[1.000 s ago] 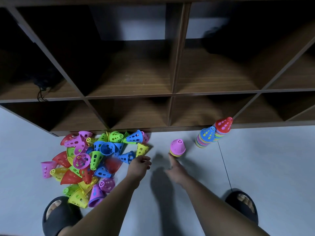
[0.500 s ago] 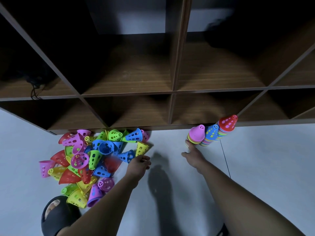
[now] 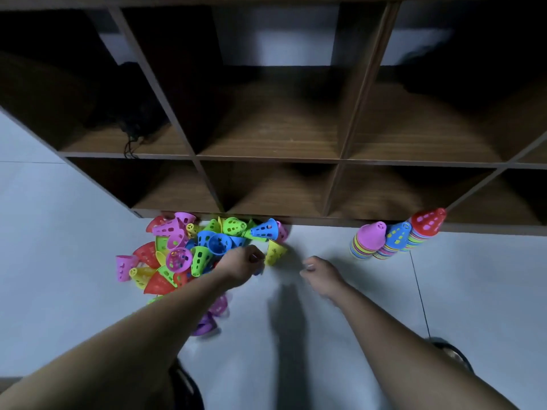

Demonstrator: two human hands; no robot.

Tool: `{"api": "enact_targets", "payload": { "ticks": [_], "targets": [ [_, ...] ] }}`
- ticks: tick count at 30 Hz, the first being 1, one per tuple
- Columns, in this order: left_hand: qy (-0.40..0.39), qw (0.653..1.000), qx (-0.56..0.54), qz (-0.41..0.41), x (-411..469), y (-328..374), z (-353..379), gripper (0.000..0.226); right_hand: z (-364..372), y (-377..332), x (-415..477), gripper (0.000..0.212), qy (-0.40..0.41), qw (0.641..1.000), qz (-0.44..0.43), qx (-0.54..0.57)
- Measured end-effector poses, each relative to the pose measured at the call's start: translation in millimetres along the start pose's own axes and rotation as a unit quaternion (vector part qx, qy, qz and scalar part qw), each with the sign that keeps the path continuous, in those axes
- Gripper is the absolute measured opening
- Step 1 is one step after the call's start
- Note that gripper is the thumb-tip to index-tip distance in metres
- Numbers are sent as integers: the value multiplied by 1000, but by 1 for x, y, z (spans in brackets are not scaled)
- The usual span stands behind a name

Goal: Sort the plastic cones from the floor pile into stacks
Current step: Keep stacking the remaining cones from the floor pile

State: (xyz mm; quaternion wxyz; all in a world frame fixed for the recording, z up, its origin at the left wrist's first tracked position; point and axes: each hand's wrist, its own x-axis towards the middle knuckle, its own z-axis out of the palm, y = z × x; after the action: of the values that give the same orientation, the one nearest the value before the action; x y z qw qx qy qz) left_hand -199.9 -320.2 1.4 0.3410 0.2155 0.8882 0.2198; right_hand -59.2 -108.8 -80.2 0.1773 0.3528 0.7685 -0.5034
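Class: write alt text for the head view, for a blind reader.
A person's left hand reaches into a pile of colourful plastic cones on the floor; the empty right hand hovers beside it. Three cone stacks stand further right, by a wooden shelf.

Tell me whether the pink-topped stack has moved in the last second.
Yes. The pink-topped stack moved right along the shelf, now beside the blue-topped stack.

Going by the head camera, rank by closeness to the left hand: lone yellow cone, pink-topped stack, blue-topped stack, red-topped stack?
1. yellow cone, just right of the left hand
2. pink-topped stack, farther right
3. blue-topped stack, next along
4. red-topped stack, rightmost
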Motion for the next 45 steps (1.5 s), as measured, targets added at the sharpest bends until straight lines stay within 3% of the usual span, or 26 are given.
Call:
{"api": "enact_targets", "payload": {
  "ticks": [5,14,18,24,30,35,40,45],
  "targets": [
    [-25,989,144,29,-24,-44,-68,22,39,-43,-23,31,-17,999,-38,-9],
    [-33,981,192,1,-67,-158,-152,19,126,-98,-74,30,-58,991,-79,-89],
    [-30,983,179,20,-82,-192,-166,20,174,-110,-85,5,-54,995,-52,-66],
    [1,990,133,55,-95,-256,-138,28,247,-120,-89,10,-58,998,6,-22],
    [32,996,78,36,-92,-298,-77,48,283,-110,-92,18,-55,982,134,124],
    [58,994,61,73,-82,-320,-54,49,290,-108,-84,23,9,986,128,108],
    [72,993,38,87,-74,-334,-48,48,294,-100,-74,25,11,987,126,103],
    [89,986,82,115,-74,-340,-46,45,277,-93,-66,15,39,982,122,137]
  ]
}}
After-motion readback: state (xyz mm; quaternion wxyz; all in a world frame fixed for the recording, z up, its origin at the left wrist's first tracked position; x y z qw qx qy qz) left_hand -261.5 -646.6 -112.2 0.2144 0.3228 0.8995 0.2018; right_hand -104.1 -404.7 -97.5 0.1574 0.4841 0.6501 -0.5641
